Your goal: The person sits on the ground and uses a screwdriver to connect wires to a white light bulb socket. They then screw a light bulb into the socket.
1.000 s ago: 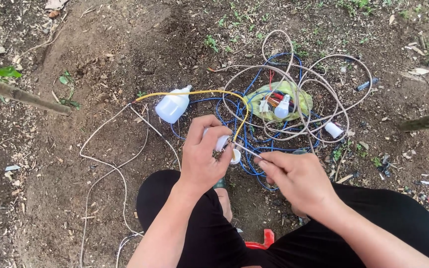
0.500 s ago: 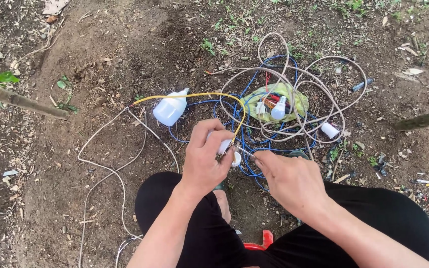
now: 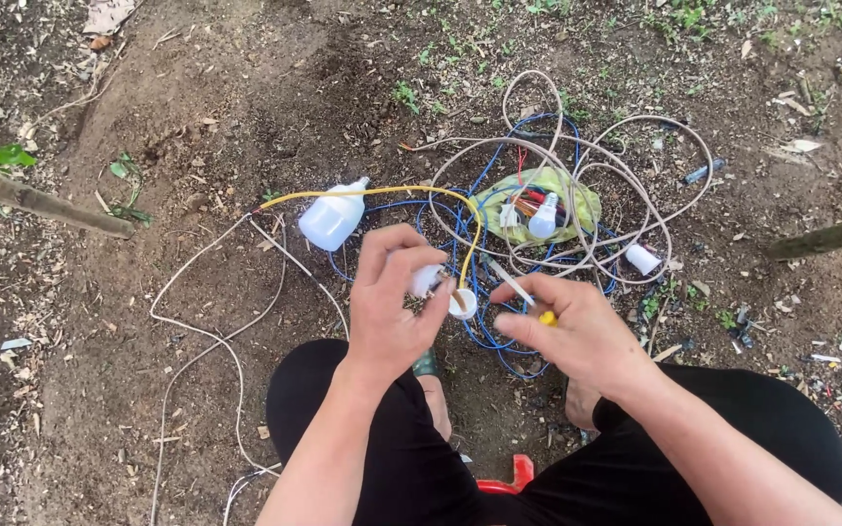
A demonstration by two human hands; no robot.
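The left hand (image 3: pixel 392 302) pinches a small white lamp socket (image 3: pixel 445 295) at its fingertips; just beside it, the right hand (image 3: pixel 572 331) grips a yellow-handled screwdriver (image 3: pixel 523 295). Keeping the socket steady should help the tip seat squarely.

head cam | 1 view | looks steeply down | close over hands, lap, dirt ground (image 3: pixel 197 117)
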